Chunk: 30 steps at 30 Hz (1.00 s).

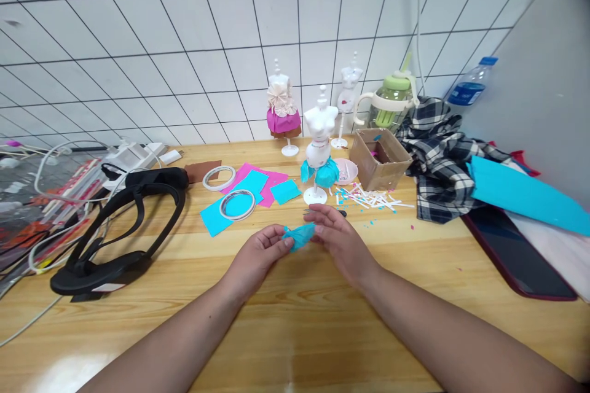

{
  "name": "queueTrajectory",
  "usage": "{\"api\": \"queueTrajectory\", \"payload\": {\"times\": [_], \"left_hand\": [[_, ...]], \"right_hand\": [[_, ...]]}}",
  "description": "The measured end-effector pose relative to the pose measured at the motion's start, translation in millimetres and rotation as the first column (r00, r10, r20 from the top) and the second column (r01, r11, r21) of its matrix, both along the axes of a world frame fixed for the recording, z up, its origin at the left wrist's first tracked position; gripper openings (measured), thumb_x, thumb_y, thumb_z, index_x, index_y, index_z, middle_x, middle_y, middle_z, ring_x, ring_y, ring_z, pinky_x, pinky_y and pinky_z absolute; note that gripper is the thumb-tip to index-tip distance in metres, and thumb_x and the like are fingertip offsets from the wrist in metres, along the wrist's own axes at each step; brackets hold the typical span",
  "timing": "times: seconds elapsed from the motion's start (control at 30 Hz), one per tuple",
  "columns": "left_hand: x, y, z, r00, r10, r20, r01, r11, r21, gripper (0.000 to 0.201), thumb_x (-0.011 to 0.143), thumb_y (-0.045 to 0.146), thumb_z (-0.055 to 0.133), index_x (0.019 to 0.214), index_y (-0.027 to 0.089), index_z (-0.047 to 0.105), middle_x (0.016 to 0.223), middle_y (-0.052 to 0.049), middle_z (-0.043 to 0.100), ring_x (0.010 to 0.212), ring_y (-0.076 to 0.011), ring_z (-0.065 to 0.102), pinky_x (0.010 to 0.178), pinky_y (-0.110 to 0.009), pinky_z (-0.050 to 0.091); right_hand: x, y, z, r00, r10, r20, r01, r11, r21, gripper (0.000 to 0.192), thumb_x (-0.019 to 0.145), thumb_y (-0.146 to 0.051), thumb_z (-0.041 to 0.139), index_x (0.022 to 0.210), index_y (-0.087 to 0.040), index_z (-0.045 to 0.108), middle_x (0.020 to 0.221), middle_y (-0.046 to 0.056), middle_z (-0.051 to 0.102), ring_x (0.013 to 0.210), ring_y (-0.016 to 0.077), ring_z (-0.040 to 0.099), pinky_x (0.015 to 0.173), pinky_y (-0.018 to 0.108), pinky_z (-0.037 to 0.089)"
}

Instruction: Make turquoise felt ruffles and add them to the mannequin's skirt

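Between my hands is a small gathered piece of blue crepe paper (300, 236). My left hand (266, 252) pinches its left end between thumb and fingers. My right hand (342, 244) has its fingertips closed at the right end. Just beyond stands a white miniature dress form (319, 150) with blue puffed paper (326, 173) round its lower part. Partly hidden behind my right fingers lies a small tool with a dark handle (342, 213). Flat blue paper (214, 215) and pink paper (275, 177) lie to the left, with one tape roll (237, 205) on top and another tape roll (219, 178) behind.
A dressed form (284, 113) and a bare form (349, 95) stand by the wall. Right of centre are a cardboard box (387, 163), paper strips (369, 198), a pink dish (345, 171), a jug (391, 101), and plaid cloth (436, 159). A black headset (161, 239) lies left, a phone (520, 252) right.
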State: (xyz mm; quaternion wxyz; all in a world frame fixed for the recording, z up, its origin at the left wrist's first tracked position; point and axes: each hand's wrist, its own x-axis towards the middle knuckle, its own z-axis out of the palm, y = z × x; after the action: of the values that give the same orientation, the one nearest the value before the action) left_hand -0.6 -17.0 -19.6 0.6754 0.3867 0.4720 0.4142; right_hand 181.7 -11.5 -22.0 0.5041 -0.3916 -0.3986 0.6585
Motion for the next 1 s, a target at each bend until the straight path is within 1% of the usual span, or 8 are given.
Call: {"api": "queueTrajectory", "payload": {"times": [0.13,0.23,0.4,0.53,0.63,0.73,0.87,1.0], "left_hand": [[-0.4,-1.3,4.6,0.953,-0.088,-0.29,0.138,0.978,0.155,0.027,0.072,0.039,0.073,0.081,0.018,0.06,0.074,0.002,0.061,0.069,-0.0122,0.055,0.066,-0.024,0.042],[-0.3,-3.6,7.5,0.869,-0.097,-0.485,0.245,0.936,0.253,0.024,0.077,0.041,0.067,0.082,0.018,0.062,0.08,-0.001,0.065,0.074,-0.0152,0.057,0.069,-0.027,0.044],[-0.7,-6.7,11.1,0.71,0.045,-0.703,0.343,0.85,0.401,0.019,0.08,0.039,0.064,0.083,0.02,0.066,0.083,-0.002,0.068,0.08,-0.0186,0.06,0.075,-0.031,0.045],[-1.6,-7.3,12.1,0.722,0.053,-0.689,0.388,0.794,0.468,0.013,0.081,0.034,0.063,0.083,0.021,0.066,0.083,-0.002,0.069,0.083,-0.0186,0.061,0.079,-0.032,0.046],[-2.4,-6.9,11.8,0.725,0.042,-0.687,0.383,0.804,0.454,0.013,0.082,0.033,0.062,0.086,0.022,0.067,0.085,-0.002,0.069,0.085,-0.0187,0.062,0.08,-0.032,0.046],[-2.0,-7.4,10.1,0.712,0.039,-0.701,0.375,0.823,0.426,0.016,0.082,0.036,0.062,0.086,0.022,0.067,0.085,-0.002,0.069,0.084,-0.0191,0.062,0.079,-0.032,0.047],[-4.0,-5.1,9.1,0.666,0.097,-0.74,0.396,0.795,0.46,0.022,0.082,0.039,0.062,0.097,0.022,0.065,0.098,-0.004,0.069,0.095,-0.021,0.062,0.086,-0.033,0.047],[-26.9,12.7,15.4,0.514,0.277,-0.812,0.438,0.729,0.526,0.052,0.082,0.043,0.062,0.128,0.024,0.05,0.131,-0.009,0.057,0.12,-0.0259,0.051,0.102,-0.04,0.039]], "right_hand": [[5.1,-2.4,4.0,0.899,-0.1,0.426,-0.079,0.92,0.383,0.027,0.08,-0.028,0.061,0.106,-0.025,0.065,0.12,0.007,0.057,0.117,0.0228,0.05,0.1,0.04,0.037],[3.3,-6.2,6.4,0.775,-0.213,0.595,-0.161,0.843,0.513,0.02,0.076,-0.029,0.069,0.094,-0.024,0.069,0.121,0.008,0.056,0.118,0.024,0.05,0.102,0.041,0.036],[-1.8,-6.9,5.5,0.744,-0.214,0.634,-0.159,0.864,0.478,0.008,0.074,-0.027,0.071,0.08,-0.023,0.068,0.114,0.007,0.062,0.112,0.0233,0.054,0.098,0.04,0.039],[-1.3,-3.0,1.6,0.841,-0.045,0.538,-0.148,0.939,0.31,0.01,0.075,-0.029,0.068,0.074,-0.02,0.064,0.108,0.007,0.064,0.107,0.0219,0.057,0.094,0.038,0.042],[-0.8,-1.1,-0.9,0.902,0.123,0.413,-0.192,0.973,0.129,0.017,0.076,-0.034,0.066,0.081,-0.019,0.062,0.099,0.006,0.064,0.088,0.0184,0.061,0.077,0.032,0.048],[-0.7,-0.8,-0.5,0.896,0.186,0.403,-0.239,0.967,0.086,0.02,0.076,-0.034,0.066,0.088,-0.019,0.061,0.082,0.001,0.064,0.07,0.0141,0.058,0.065,0.028,0.045],[0.7,0.6,1.7,0.829,0.089,0.552,-0.217,0.961,0.172,0.013,0.079,-0.032,0.064,0.078,-0.019,0.063,0.071,-0.001,0.062,0.062,0.0127,0.053,0.057,0.026,0.04],[4.5,6.0,-0.9,0.695,-0.162,0.7,-0.217,0.881,0.42,0.004,0.077,-0.026,0.069,0.076,-0.022,0.068,0.086,0.002,0.07,0.086,0.0198,0.06,0.079,0.035,0.044]]}}
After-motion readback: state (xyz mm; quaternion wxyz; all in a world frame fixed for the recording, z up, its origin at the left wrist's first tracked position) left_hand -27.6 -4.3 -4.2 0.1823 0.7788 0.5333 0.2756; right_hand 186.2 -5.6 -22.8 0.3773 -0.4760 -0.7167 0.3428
